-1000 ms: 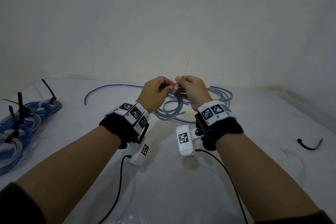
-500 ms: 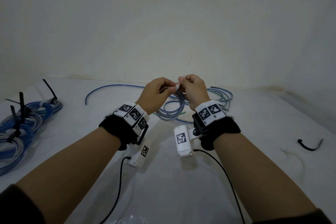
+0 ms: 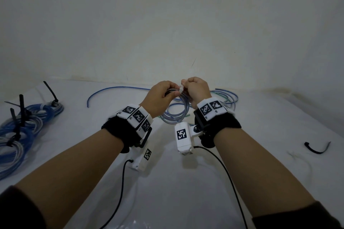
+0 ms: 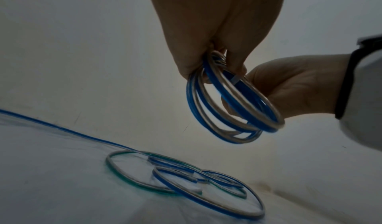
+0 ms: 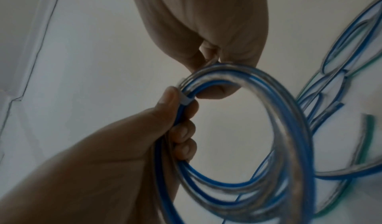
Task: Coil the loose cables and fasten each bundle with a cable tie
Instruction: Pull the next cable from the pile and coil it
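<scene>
White table point(image 3: 186, 182) beneath; tied blue bundles point(image 3: 20, 130) heaped far left, loose cables point(image 3: 226, 96) lying behind the hands. Held up between both hands, clear of the table: coiled cable point(image 3: 176, 111), hanging below the knuckles. Left hand point(image 3: 160, 98) clenched round the coil's top; right hand point(image 3: 195, 89) pinching white cable tie point(image 3: 181, 89) against the same spot. Spare black tie point(image 3: 316, 148) well right.

A plain off-white wall point(image 3: 167, 24), lightly scuffed, rises behind a white-covered table point(image 3: 260, 126) in dim light.
</scene>
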`<state>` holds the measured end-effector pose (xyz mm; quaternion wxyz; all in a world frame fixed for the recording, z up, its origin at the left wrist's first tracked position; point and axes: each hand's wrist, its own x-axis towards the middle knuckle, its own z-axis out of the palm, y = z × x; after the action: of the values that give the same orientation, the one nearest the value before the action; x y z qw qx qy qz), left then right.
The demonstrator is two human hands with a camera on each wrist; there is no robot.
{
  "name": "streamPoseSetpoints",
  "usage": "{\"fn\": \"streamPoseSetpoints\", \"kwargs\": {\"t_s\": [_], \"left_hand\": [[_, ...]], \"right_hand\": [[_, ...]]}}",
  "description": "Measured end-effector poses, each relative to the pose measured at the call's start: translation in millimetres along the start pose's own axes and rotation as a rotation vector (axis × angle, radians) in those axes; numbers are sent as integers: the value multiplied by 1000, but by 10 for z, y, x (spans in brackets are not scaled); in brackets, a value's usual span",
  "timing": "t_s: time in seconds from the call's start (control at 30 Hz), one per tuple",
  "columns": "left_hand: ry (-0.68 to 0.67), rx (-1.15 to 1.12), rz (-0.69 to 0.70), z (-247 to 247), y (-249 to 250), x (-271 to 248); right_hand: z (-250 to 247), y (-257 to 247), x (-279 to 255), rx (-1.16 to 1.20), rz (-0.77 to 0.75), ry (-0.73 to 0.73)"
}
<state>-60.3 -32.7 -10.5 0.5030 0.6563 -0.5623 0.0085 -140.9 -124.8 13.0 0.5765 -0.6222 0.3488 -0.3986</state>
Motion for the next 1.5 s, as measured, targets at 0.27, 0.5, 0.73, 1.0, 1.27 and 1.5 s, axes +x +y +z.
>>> {"fn": "streamPoseSetpoints", "kwargs": {"t_s": [0.27,0.5,0.73,1.0,1.27,1.5], "left_hand": [[8,4,-51,-82,9,85],[-43,118,7,-113,-24,35],[171,145,-34,-133,-26,6],[273,24,-166,-364,39,30],[171,-262,-271,-644,41,-104],[220,-163,-543,-1039,-330,-153]], "right_hand": [[-6,-134,-114,60,80,-168],[59,-121,-43,-46,93,-165],[106,-113,-61,-257,-160,-29],[262,-178,-311,-83,-155,-265],[427,-169,-299,81,-23,-324],[696,-164,-328,279,83,-429]]}}
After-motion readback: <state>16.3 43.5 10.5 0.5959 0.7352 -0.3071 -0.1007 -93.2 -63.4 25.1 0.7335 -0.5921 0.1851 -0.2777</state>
